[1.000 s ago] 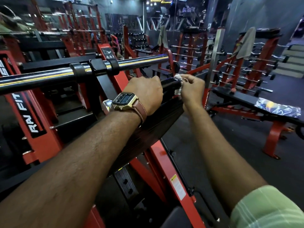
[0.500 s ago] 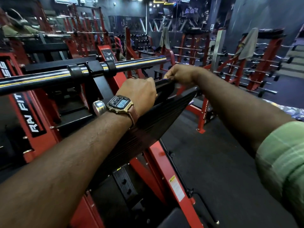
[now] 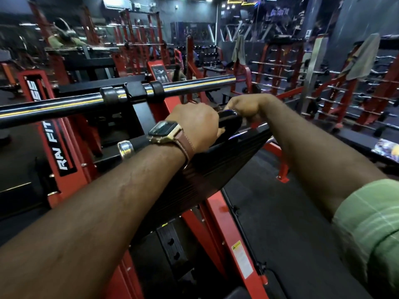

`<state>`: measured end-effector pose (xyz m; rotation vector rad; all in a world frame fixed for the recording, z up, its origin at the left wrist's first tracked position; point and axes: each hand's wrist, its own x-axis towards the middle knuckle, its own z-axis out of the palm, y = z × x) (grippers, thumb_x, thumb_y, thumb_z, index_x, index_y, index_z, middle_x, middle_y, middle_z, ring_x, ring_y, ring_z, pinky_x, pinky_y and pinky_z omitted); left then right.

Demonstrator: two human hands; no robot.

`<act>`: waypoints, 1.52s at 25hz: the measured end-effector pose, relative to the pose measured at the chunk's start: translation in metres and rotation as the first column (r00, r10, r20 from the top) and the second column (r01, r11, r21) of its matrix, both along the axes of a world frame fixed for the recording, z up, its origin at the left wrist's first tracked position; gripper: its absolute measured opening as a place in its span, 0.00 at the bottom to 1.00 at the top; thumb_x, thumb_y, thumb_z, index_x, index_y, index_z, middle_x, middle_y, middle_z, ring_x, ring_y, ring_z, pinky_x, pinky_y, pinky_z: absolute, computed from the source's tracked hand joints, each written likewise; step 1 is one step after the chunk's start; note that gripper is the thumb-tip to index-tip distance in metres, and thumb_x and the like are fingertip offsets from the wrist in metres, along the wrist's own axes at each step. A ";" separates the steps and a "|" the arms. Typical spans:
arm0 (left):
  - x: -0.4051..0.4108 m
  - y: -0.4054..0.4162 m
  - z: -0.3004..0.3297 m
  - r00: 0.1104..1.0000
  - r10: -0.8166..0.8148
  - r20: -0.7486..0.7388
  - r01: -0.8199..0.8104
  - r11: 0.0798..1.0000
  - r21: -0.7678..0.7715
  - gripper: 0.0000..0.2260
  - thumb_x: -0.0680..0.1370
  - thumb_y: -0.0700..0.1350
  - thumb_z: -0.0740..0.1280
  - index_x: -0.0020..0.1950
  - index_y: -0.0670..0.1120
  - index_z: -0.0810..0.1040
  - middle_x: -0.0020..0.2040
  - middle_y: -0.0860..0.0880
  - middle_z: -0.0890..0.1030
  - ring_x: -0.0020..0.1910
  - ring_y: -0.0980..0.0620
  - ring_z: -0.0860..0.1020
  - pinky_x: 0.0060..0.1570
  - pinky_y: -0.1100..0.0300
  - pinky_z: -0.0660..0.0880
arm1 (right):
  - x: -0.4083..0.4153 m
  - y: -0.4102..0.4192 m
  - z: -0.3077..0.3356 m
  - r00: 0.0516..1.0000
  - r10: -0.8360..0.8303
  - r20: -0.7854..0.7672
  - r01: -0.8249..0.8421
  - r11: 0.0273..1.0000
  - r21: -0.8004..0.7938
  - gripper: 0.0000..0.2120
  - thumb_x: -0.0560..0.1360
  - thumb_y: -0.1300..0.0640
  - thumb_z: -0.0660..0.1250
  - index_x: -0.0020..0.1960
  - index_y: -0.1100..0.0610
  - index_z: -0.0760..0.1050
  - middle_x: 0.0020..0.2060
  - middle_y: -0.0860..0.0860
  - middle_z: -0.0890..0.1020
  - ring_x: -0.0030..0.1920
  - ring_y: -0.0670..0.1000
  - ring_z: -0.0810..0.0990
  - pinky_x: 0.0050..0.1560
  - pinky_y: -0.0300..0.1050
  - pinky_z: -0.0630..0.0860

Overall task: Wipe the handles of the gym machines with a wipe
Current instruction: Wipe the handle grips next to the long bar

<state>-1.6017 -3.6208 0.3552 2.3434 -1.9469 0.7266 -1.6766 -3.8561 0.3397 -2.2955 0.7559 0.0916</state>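
Both hands are on the same black handle [image 3: 230, 120] of this red machine [image 3: 218, 214]. The left hand [image 3: 195, 124] is wrapped over the near end of it, fingers curled round and clamped on, with a square gold watch [image 3: 165, 131] on a brown strap at the wrist. The right hand [image 3: 243, 106] sits just past it on the far end of the handle, fingers curled down over the top, so that grip is closed on the handle too. Can't actually see the wipe from here; if it's in the right hand, the fingers hide it, so I can't tell.

Right under both hands the handle joins a slanted black ribbed plate [image 3: 216, 167] that runs down toward the camera between the two forearms. The right arm has a green checked sleeve [image 3: 371, 225] pushed up near the elbow.

Just beyond and left of the left hand there's a long shiny steel bar [image 3: 71, 105] running across, with black collars on it. Below that, a red upright with white lettering [image 3: 57, 145].

Further out past the right hand: racks of chrome bars [image 3: 280, 72] on red frames, and a grey towel [image 3: 362, 59] hanging over one of the frames far right. Dark rubber floor [image 3: 280, 212] on the right side below the right arm.
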 end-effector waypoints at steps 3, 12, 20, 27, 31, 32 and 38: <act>0.004 -0.001 -0.007 0.999 -0.021 0.042 0.023 0.998 -0.052 0.19 0.82 0.63 0.58 0.46 0.48 0.66 0.33 0.52 0.63 0.31 0.51 0.65 0.27 0.58 0.56 | 0.010 -0.011 -0.001 0.999 0.021 -0.036 -0.019 0.999 0.038 0.20 0.72 0.75 0.56 0.38 0.60 0.83 0.30 0.56 0.80 0.27 0.50 0.75 0.28 0.38 0.70; -0.001 0.001 -0.008 0.991 0.047 0.124 -0.038 0.997 -0.071 0.22 0.82 0.63 0.56 0.51 0.45 0.73 0.34 0.51 0.64 0.30 0.50 0.64 0.32 0.55 0.63 | 0.035 0.019 0.044 0.942 0.124 -0.311 -0.226 0.920 -0.320 0.15 0.67 0.72 0.61 0.34 0.57 0.81 0.32 0.55 0.80 0.35 0.56 0.76 0.36 0.44 0.72; -0.007 0.006 -0.005 0.997 0.060 0.049 -0.058 0.998 -0.039 0.23 0.81 0.63 0.58 0.56 0.43 0.75 0.45 0.46 0.78 0.37 0.46 0.71 0.37 0.53 0.67 | 0.005 0.045 0.016 0.983 -0.184 -0.021 0.175 0.959 -0.222 0.10 0.73 0.66 0.59 0.36 0.61 0.76 0.25 0.54 0.73 0.23 0.51 0.68 0.24 0.38 0.64; -0.008 0.007 -0.004 0.999 0.053 0.002 -0.053 0.998 -0.028 0.23 0.81 0.63 0.58 0.57 0.43 0.76 0.43 0.47 0.73 0.41 0.45 0.73 0.38 0.53 0.66 | -0.028 0.031 0.003 0.945 -0.258 0.203 0.222 0.957 0.186 0.13 0.75 0.69 0.61 0.44 0.60 0.84 0.34 0.54 0.78 0.31 0.49 0.73 0.33 0.42 0.67; -0.006 0.006 -0.001 0.998 0.059 0.023 -0.059 0.998 -0.002 0.24 0.81 0.64 0.57 0.56 0.43 0.75 0.42 0.47 0.72 0.39 0.47 0.71 0.37 0.53 0.66 | -0.014 0.037 -0.025 0.906 -0.349 0.239 0.338 0.937 0.086 0.15 0.76 0.71 0.62 0.33 0.61 0.78 0.28 0.56 0.76 0.27 0.51 0.73 0.30 0.42 0.70; -0.005 0.006 -0.001 0.998 0.056 0.024 -0.056 0.998 0.003 0.24 0.81 0.64 0.56 0.56 0.44 0.75 0.41 0.48 0.71 0.39 0.47 0.71 0.36 0.53 0.66 | -0.013 0.036 -0.026 0.897 -0.366 0.248 0.349 0.931 0.111 0.15 0.76 0.72 0.62 0.33 0.61 0.77 0.29 0.56 0.76 0.26 0.50 0.74 0.30 0.42 0.71; 0.003 -0.004 -0.005 1.000 0.018 0.013 -0.018 1.000 -0.006 0.20 0.81 0.64 0.57 0.48 0.47 0.71 0.36 0.50 0.68 0.37 0.46 0.72 0.35 0.54 0.67 | -0.037 0.018 -0.011 0.851 -0.428 0.303 0.385 0.903 0.193 0.17 0.73 0.76 0.59 0.41 0.61 0.82 0.27 0.52 0.82 0.27 0.47 0.79 0.31 0.39 0.79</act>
